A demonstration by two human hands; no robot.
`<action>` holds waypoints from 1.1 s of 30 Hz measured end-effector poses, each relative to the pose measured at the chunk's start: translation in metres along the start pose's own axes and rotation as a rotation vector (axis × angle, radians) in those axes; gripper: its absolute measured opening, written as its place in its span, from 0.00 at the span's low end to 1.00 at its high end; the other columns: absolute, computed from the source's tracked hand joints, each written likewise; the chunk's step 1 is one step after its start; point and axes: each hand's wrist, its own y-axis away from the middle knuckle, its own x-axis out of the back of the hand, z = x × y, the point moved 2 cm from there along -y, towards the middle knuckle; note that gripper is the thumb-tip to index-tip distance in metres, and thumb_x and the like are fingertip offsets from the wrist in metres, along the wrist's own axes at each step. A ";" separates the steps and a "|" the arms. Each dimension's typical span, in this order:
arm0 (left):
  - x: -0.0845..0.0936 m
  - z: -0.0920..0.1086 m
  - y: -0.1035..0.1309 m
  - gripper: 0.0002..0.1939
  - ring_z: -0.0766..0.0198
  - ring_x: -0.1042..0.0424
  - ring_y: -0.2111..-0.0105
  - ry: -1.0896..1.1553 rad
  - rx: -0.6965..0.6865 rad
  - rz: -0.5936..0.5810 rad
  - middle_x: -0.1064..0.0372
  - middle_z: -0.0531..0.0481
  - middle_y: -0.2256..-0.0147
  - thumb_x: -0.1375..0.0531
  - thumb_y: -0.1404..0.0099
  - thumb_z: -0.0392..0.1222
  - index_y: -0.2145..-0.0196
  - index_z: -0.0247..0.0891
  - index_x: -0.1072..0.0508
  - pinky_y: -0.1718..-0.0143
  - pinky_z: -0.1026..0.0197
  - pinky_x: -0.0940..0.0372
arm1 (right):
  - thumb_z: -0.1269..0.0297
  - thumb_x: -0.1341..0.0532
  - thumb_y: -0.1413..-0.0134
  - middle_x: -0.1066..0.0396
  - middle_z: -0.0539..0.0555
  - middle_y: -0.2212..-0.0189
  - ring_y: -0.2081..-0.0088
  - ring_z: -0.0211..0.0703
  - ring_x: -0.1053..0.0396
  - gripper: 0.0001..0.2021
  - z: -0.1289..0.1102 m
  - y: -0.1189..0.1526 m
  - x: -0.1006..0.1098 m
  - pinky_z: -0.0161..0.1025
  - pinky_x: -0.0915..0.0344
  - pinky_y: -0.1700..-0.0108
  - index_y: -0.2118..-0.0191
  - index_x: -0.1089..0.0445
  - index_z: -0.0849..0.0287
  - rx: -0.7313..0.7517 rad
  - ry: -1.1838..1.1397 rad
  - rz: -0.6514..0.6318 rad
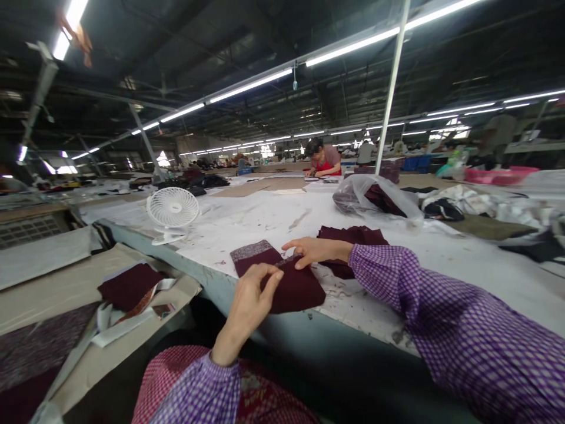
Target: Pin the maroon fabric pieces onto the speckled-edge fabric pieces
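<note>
A maroon fabric piece (296, 290) lies at the near edge of the white-covered table. At its left side, my left hand (252, 297) has thumb and forefinger pinched together on the cloth's edge. My right hand (312, 249) rests over the upper edge of the same piece, thumb and forefinger apart. Just behind lies another maroon piece with a speckled grey band (253, 253), partly covered by my hands. A stack of maroon fabric pieces (353, 235) sits beyond my right wrist, which hides part of it.
A small white fan (173, 209) stands at the table's left edge. A clear plastic bag (375, 197) with dark cloth is at the back right. More maroon cloth (130, 287) lies on a lower surface at left. Across the table a person (324, 160) bends over work.
</note>
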 end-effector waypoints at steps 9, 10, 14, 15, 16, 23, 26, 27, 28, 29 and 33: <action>-0.054 -0.027 -0.059 0.10 0.59 0.30 0.57 -0.362 0.156 -0.139 0.27 0.49 0.61 0.42 0.38 0.35 0.59 0.40 0.25 0.56 0.60 0.38 | 0.72 0.38 0.52 0.28 0.52 0.71 0.69 0.38 0.32 0.24 0.017 -0.009 0.015 0.34 0.38 0.65 0.46 0.36 0.67 0.179 0.434 0.119; -0.057 -0.028 -0.059 0.10 0.59 0.31 0.57 -0.376 0.143 -0.132 0.27 0.49 0.60 0.42 0.38 0.35 0.60 0.40 0.24 0.55 0.60 0.38 | 0.72 0.40 0.50 0.27 0.53 0.71 0.69 0.38 0.31 0.20 0.019 -0.007 0.019 0.34 0.38 0.65 0.49 0.32 0.67 0.175 0.489 0.148; -0.059 -0.031 -0.054 0.11 0.59 0.32 0.57 -0.446 0.070 -0.115 0.28 0.50 0.61 0.43 0.37 0.36 0.58 0.43 0.23 0.57 0.61 0.38 | 0.73 0.42 0.48 0.25 0.54 0.70 0.69 0.38 0.29 0.10 0.024 -0.003 0.030 0.31 0.39 0.65 0.62 0.25 0.64 0.204 0.666 0.169; -0.059 -0.032 -0.053 0.11 0.59 0.32 0.57 -0.459 0.059 -0.113 0.28 0.50 0.62 0.43 0.37 0.37 0.58 0.43 0.23 0.57 0.61 0.38 | 0.73 0.42 0.48 0.25 0.55 0.68 0.68 0.38 0.29 0.10 0.024 -0.004 0.030 0.31 0.39 0.65 0.63 0.25 0.63 0.224 0.694 0.161; -0.059 -0.032 -0.053 0.12 0.59 0.32 0.58 -0.467 0.053 -0.112 0.29 0.50 0.62 0.43 0.37 0.37 0.58 0.43 0.23 0.58 0.62 0.38 | 0.73 0.42 0.48 0.24 0.55 0.68 0.68 0.38 0.29 0.10 0.023 -0.004 0.030 0.31 0.39 0.64 0.63 0.25 0.63 0.244 0.718 0.156; -0.058 -0.028 -0.052 0.12 0.60 0.32 0.57 -0.496 0.036 -0.112 0.29 0.50 0.63 0.43 0.37 0.36 0.58 0.44 0.23 0.58 0.62 0.38 | 0.73 0.41 0.50 0.25 0.56 0.68 0.69 0.38 0.31 0.10 0.016 -0.005 0.018 0.32 0.40 0.65 0.62 0.25 0.64 0.263 0.780 0.148; -0.058 -0.027 -0.052 0.12 0.60 0.32 0.57 -0.496 0.039 -0.116 0.29 0.50 0.63 0.43 0.37 0.36 0.58 0.43 0.23 0.57 0.62 0.38 | 0.73 0.42 0.50 0.25 0.55 0.69 0.69 0.37 0.32 0.09 0.014 -0.004 0.016 0.31 0.40 0.65 0.63 0.26 0.64 0.256 0.787 0.147; -0.058 -0.026 -0.052 0.12 0.60 0.32 0.57 -0.495 0.042 -0.118 0.29 0.50 0.63 0.44 0.36 0.36 0.58 0.43 0.23 0.57 0.62 0.38 | 0.73 0.42 0.50 0.26 0.55 0.69 0.69 0.37 0.32 0.09 0.013 -0.004 0.016 0.31 0.40 0.65 0.63 0.26 0.64 0.256 0.796 0.146; -0.057 -0.026 -0.052 0.12 0.60 0.33 0.57 -0.494 0.043 -0.120 0.29 0.50 0.63 0.44 0.36 0.36 0.58 0.43 0.23 0.56 0.62 0.38 | 0.73 0.42 0.50 0.26 0.55 0.70 0.69 0.37 0.32 0.09 0.013 -0.004 0.015 0.32 0.41 0.65 0.64 0.26 0.64 0.256 0.808 0.146; -0.057 -0.026 -0.052 0.12 0.60 0.33 0.57 -0.494 0.041 -0.122 0.29 0.50 0.63 0.44 0.36 0.36 0.57 0.43 0.23 0.56 0.62 0.38 | 0.74 0.42 0.50 0.26 0.54 0.70 0.69 0.37 0.32 0.08 0.013 -0.004 0.015 0.32 0.41 0.65 0.64 0.26 0.64 0.255 0.823 0.146; -0.057 -0.026 -0.052 0.13 0.59 0.33 0.57 -0.487 0.020 -0.123 0.29 0.49 0.62 0.45 0.35 0.36 0.57 0.43 0.24 0.56 0.62 0.38 | 0.73 0.44 0.47 0.28 0.54 0.69 0.67 0.38 0.34 0.07 0.012 -0.002 0.009 0.34 0.42 0.63 0.65 0.28 0.64 0.301 0.951 0.150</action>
